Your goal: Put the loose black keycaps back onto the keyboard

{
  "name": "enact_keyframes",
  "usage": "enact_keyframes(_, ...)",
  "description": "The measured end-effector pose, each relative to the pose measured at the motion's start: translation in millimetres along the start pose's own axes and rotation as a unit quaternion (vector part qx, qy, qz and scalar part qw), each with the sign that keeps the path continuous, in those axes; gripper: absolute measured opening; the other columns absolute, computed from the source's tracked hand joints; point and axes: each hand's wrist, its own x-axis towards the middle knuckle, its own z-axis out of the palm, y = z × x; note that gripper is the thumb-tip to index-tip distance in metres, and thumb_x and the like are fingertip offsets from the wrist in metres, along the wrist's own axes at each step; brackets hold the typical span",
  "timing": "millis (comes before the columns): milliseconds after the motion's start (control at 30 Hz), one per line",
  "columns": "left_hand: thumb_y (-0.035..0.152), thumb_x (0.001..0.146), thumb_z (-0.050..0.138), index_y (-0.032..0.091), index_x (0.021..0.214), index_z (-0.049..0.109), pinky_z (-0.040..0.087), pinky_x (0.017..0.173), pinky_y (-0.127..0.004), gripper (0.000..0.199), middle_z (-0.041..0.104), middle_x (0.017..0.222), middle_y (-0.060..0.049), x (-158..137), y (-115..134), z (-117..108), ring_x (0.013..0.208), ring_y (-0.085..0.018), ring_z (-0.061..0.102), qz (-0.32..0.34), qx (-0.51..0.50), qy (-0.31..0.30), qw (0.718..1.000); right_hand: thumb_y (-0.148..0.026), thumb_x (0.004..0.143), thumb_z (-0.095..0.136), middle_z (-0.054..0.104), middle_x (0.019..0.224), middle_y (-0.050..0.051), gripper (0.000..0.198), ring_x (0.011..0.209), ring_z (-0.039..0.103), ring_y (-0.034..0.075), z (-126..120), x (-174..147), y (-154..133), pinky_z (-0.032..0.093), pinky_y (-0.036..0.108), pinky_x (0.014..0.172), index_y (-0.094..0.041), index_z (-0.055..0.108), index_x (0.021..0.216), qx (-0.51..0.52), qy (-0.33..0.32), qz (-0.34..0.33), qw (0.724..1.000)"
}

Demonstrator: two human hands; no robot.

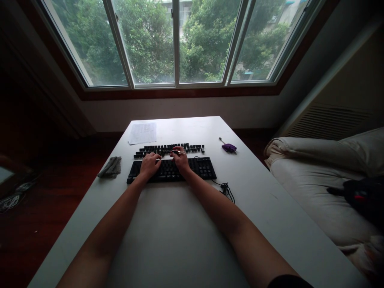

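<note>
A black keyboard point(168, 171) lies across the white table in front of me. My left hand point(150, 164) rests on its left part, palm down, fingers stretched out towards the far edge and thumb apart. Over the middle of the keyboard, my right hand point(180, 159) has its fingers closed in a pinch. Something small, thin and dark shows at those fingertips, too small to name. Behind the keyboard, loose black keycaps point(195, 148) stand in rows, partly hidden by my hands.
A grey cloth point(110, 167) lies left of the keyboard, and a printed paper sheet point(143, 133) lies at the back left. On the right are a purple cloth-like item point(229, 148), a small brush point(221, 140) and a coiled black cable point(227, 191). A sofa point(303, 180) stands beyond the table.
</note>
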Motion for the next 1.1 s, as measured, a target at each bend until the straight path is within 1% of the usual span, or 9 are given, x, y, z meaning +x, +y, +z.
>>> enact_keyframes(133, 0.03, 0.09, 0.057, 0.024, 0.099, 0.07, 0.045, 0.092, -0.04, 0.016, 0.065, 0.104, -0.008, -5, 2, 0, 0.101, -0.027, 0.058, 0.005, 0.0, -0.006, 1.0, -0.036, 0.084, 0.065, 0.068, 0.085, 0.0, 0.032, 0.071, 0.068, 0.015, 0, -1, 1, 0.052, 0.024, 0.057, -0.024, 0.052, 0.111, 0.041, -0.008, 0.008, 0.999)
enact_keyframes(233, 0.03, 0.09, 0.058, 0.024, 0.1, 0.069, 0.045, 0.091, -0.04, 0.016, 0.066, 0.105, -0.007, -6, 1, 0, 0.101, -0.027, 0.059, 0.013, -0.008, -0.003, 1.0, -0.043, 0.087, 0.063, 0.066, 0.075, -0.002, 0.032, 0.063, 0.065, 0.014, 0, -3, -2, 0.051, 0.025, 0.057, -0.023, 0.055, 0.11, 0.041, -0.028, 0.008, 0.999)
enact_keyframes(300, 0.03, 0.09, 0.057, 0.025, 0.1, 0.069, 0.045, 0.092, -0.04, 0.016, 0.066, 0.105, -0.007, -7, 0, 0, 0.102, -0.027, 0.059, 0.016, -0.015, -0.002, 1.0, -0.05, 0.091, 0.057, 0.065, 0.072, -0.001, 0.031, 0.06, 0.063, 0.014, 1, -5, -5, 0.05, 0.025, 0.056, -0.022, 0.059, 0.104, 0.016, -0.043, 0.007, 0.999)
enact_keyframes(400, 0.031, 0.091, 0.057, 0.025, 0.099, 0.07, 0.045, 0.092, -0.04, 0.017, 0.066, 0.106, -0.007, -7, -1, 0, 0.102, -0.027, 0.059, 0.016, -0.023, 0.0, 1.0, -0.055, 0.095, 0.047, 0.065, 0.069, 0.0, 0.037, 0.059, 0.061, 0.014, 3, -10, -9, 0.048, 0.025, 0.058, -0.022, 0.062, 0.094, -0.057, -0.055, -0.01, 0.997)
enact_keyframes(533, 0.032, 0.091, 0.057, 0.024, 0.099, 0.07, 0.045, 0.092, -0.041, 0.018, 0.066, 0.105, -0.007, -8, -1, -1, 0.101, -0.027, 0.059, 0.018, -0.029, 0.002, 0.999, -0.054, 0.096, 0.047, 0.064, 0.067, -0.001, 0.038, 0.059, 0.058, 0.014, 4, -16, -14, 0.044, 0.024, 0.059, -0.022, 0.065, 0.088, -0.161, -0.077, -0.05, 0.983)
enact_keyframes(633, 0.031, 0.091, 0.057, 0.024, 0.1, 0.07, 0.045, 0.091, -0.041, 0.018, 0.066, 0.105, -0.007, -8, -1, -2, 0.101, -0.027, 0.059, 0.023, -0.032, 0.001, 0.999, -0.053, 0.095, 0.049, 0.063, 0.066, -0.002, 0.037, 0.061, 0.056, 0.014, 5, -18, -17, 0.041, 0.024, 0.06, -0.021, 0.067, 0.086, -0.209, -0.098, -0.076, 0.97)
enact_keyframes(767, 0.032, 0.092, 0.055, 0.024, 0.1, 0.07, 0.045, 0.09, -0.041, 0.019, 0.066, 0.105, -0.007, -9, -1, -2, 0.1, -0.027, 0.059, 0.028, -0.026, -0.001, 0.999, -0.05, 0.094, 0.053, 0.063, 0.068, -0.002, 0.036, 0.064, 0.055, 0.013, 4, -17, -21, 0.039, 0.023, 0.061, -0.02, 0.07, 0.087, -0.251, -0.137, -0.099, 0.953)
enact_keyframes(933, 0.031, 0.092, 0.055, 0.024, 0.1, 0.07, 0.045, 0.09, -0.042, 0.019, 0.067, 0.105, -0.007, -9, -3, -3, 0.101, -0.027, 0.059, 0.043, -0.014, -0.005, 0.999, -0.047, 0.094, 0.053, 0.065, 0.069, -0.002, 0.033, 0.064, 0.056, 0.013, -3, -11, -27, 0.038, 0.022, 0.062, -0.02, 0.072, 0.09, -0.285, -0.173, -0.098, 0.938)
enact_keyframes(1100, 0.03, 0.092, 0.055, 0.024, 0.101, 0.07, 0.045, 0.091, -0.041, 0.018, 0.067, 0.106, -0.007, -9, -5, -6, 0.101, -0.026, 0.059, 0.046, -0.01, -0.01, 0.999, -0.045, 0.094, 0.055, 0.063, 0.065, -0.002, 0.031, 0.061, 0.053, 0.012, -7, -7, -34, 0.036, 0.023, 0.06, -0.02, 0.073, 0.09, -0.312, -0.189, -0.107, 0.925)
